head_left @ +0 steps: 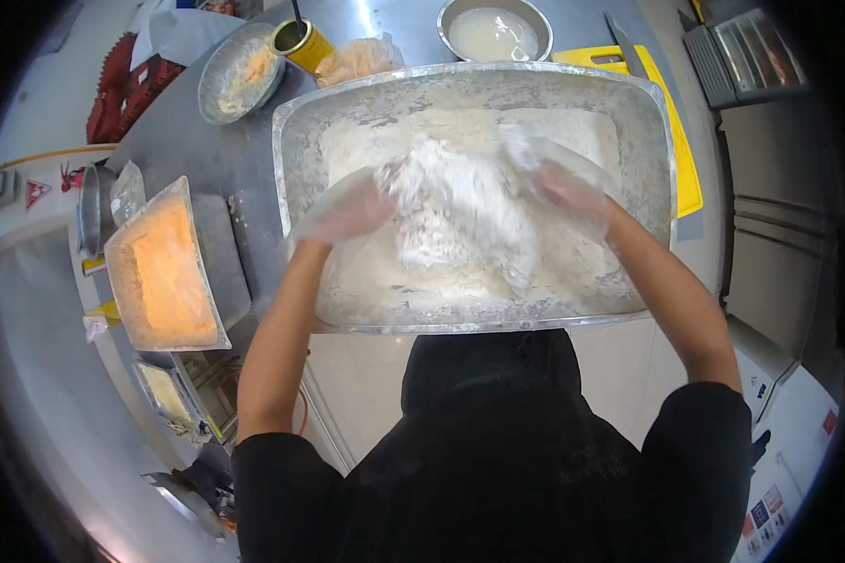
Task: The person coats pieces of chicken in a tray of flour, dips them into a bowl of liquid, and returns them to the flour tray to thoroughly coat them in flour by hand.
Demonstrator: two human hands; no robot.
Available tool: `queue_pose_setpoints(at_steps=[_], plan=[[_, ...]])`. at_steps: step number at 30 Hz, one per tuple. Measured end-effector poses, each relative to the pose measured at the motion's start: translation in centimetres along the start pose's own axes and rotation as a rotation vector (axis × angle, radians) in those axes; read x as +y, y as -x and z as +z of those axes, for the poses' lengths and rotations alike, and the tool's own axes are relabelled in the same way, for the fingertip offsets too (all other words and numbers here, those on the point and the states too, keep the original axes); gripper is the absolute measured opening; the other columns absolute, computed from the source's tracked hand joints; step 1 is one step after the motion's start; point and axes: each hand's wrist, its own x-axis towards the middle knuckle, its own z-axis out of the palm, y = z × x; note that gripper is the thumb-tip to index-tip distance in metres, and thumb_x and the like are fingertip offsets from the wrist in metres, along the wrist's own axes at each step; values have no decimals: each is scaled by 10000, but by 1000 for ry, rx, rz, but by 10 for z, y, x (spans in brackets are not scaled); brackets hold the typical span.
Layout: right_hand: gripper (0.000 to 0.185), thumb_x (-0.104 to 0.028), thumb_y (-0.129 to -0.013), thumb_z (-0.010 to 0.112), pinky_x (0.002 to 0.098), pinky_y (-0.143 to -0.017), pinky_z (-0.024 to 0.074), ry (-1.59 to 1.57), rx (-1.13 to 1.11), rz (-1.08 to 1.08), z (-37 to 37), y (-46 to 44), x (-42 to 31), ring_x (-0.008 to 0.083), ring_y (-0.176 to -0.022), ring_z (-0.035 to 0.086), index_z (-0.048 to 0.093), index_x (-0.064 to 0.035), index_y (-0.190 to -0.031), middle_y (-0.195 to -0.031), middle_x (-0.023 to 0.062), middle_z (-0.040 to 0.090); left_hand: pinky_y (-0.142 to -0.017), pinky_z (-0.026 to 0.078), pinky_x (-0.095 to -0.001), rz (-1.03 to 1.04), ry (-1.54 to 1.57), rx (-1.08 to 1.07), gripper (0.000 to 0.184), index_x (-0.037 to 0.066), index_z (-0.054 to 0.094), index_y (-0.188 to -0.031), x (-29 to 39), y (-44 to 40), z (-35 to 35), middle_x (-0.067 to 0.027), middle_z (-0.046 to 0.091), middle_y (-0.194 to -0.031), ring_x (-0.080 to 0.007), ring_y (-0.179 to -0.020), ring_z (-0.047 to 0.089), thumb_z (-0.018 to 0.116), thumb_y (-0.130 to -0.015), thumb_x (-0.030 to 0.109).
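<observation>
A large metal tub [289,155] holds a bed of white flour [357,291]. Above the flour, a heap of flour-coated pieces [460,206] is smeared by motion; what lies under the coating I cannot make out. My left hand [361,202], in a clear plastic glove, is at the heap's left side, its fingers lost in the flour. On the other side is my right hand [573,192], gloved alike and blurred, its fingertips white with flour. Whether either hand grips the pieces is not visible.
Behind the tub are a bowl of cloudy liquid [494,36], a yellow cutting board [683,159] with a knife [626,47], a yellow can [302,47] and a metal bowl [241,75] with food remains. A tub of orange powder [171,272] stands left.
</observation>
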Motion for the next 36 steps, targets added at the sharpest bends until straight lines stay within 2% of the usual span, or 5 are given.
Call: queue_pose_setpoints(at_steps=[6,10,14,31,36], plan=[[537,-349,-983,434,332,-1105,290,976,-234,-122,-24,49,79,222,-1311,384,348,-50,-1420,-1424,171,401,-1159,179,-375,60,-1044,-414,746,-45,336,-1402,-66,2,28,-233,215,-1521,-397,-1373,253,477,-913,501],[557,-277,-967,495,354,-1098,308,886,-213,-482,29,34,85,223,-1304,397,308,-42,-1436,-1415,170,417,-1154,181,-358,298,-445,-379,734,-46,328,-1404,-29,20,60,-193,252,-1516,-306,-1388,256,580,-893,417],[626,-205,-914,601,355,-1044,378,-762,-427,94,62,3,32,209,-1255,460,304,-19,-1433,-1396,136,447,-1142,218,-355,215,152,-363,767,-14,290,-1428,-15,11,79,-151,329,-1475,-236,-1359,309,678,-859,322],[765,-119,-735,768,333,-1041,374,378,180,-344,17,38,-57,273,-1168,505,353,66,-1350,-1276,213,511,-821,543,-315,550,782,34,484,-20,431,-1279,-22,47,-3,-154,646,-1049,-211,-912,653,583,-821,-7],[753,-305,-785,707,379,-1034,381,502,54,229,-13,90,-73,315,-1186,511,382,39,-1371,-1305,229,513,-770,524,-381,205,-420,231,327,-26,622,-1053,-46,82,30,-234,650,-997,-289,-850,647,607,-822,205]])
